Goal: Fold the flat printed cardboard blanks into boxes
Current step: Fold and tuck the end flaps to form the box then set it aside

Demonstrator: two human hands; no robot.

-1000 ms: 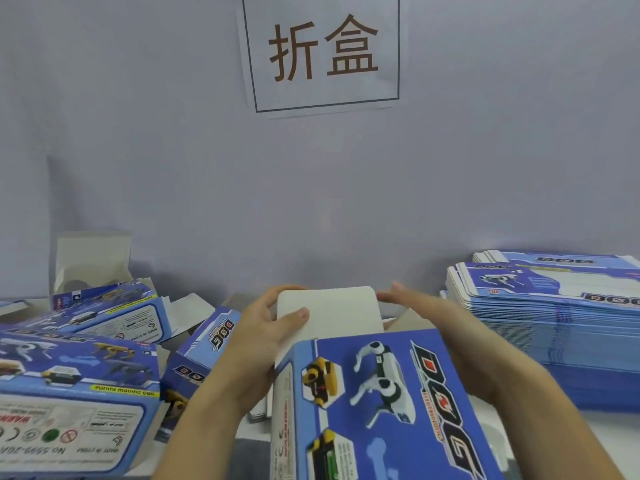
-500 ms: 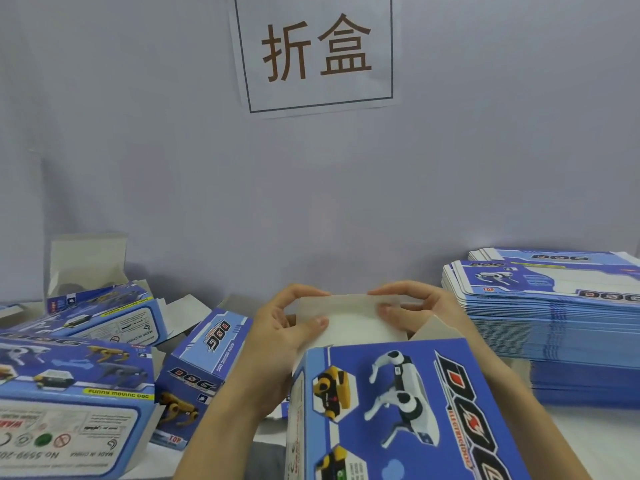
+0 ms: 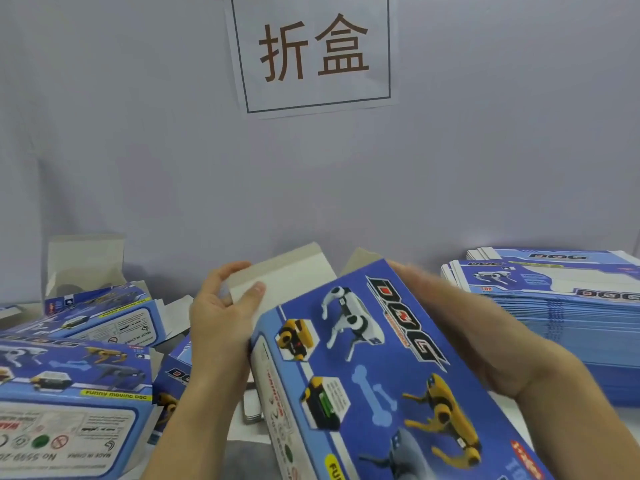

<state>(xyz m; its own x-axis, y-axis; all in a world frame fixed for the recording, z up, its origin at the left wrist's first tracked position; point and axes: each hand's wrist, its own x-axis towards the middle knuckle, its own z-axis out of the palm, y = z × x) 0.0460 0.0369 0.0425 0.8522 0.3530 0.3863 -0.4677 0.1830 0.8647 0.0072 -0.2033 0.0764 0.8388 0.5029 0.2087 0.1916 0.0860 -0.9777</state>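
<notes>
I have my left hand (image 3: 221,320) pinching the box (image 3: 363,368) end flap (image 3: 284,282) for tucking, right hand (image 3: 460,327) flat, fingers straight, steadying the side.

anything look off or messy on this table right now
Nothing looks damaged. The box in both hands is tilted, its end flap not yet tucked, pinched by the left hand. The folded boxes at left lie jumbled at mixed angles, one with its flap standing open, while the flat blanks at right sit neatly stacked.
</notes>
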